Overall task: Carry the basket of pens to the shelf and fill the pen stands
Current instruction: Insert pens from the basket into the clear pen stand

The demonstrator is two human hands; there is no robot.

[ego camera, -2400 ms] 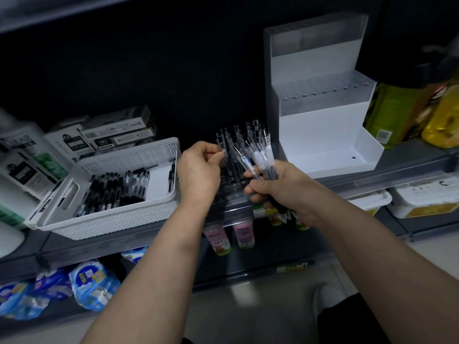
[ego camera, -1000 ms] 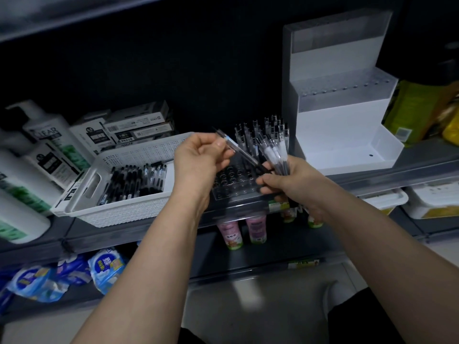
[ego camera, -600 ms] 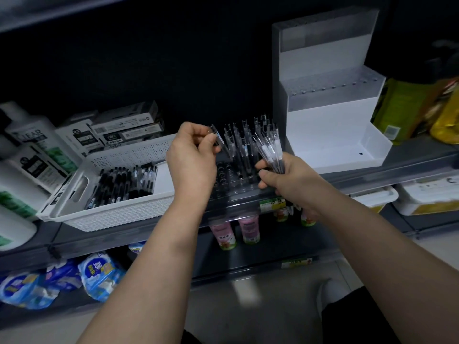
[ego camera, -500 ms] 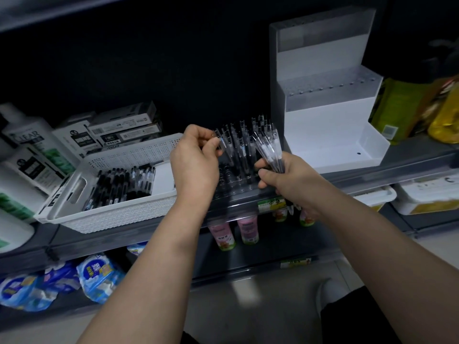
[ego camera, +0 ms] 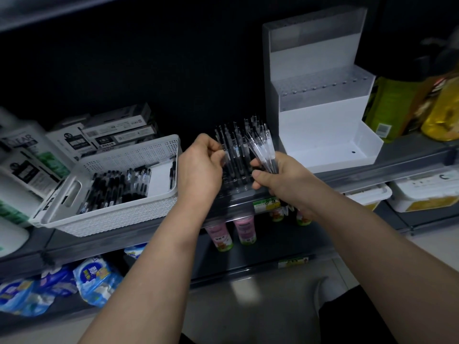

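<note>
A white perforated basket (ego camera: 129, 212) sits on the shelf at the left with several black pens (ego camera: 116, 187) lying in it. To its right stands a clear pen stand (ego camera: 236, 175) with several pens upright in its holes. My left hand (ego camera: 198, 170) pinches one pen at the stand's left side, its tip down among the holes. My right hand (ego camera: 280, 177) grips a bundle of clear pens (ego camera: 263, 152) just right of the stand. A tall white tiered pen stand (ego camera: 320, 120) with nothing in it stands further right.
Boxes (ego camera: 111, 135) and white bottles (ego camera: 22, 165) crowd the shelf behind and left of the basket. Yellow-green bottles (ego camera: 397, 105) stand at the right. Pink bottles (ego camera: 231, 234) and blue packs (ego camera: 94, 279) fill the lower shelves. The shelf's front edge (ego camera: 372, 170) runs beneath my hands.
My left hand took a single pen from the bundle in my right hand, carried it left and lowered it into the clear stand. My right hand stayed beside the stand.
</note>
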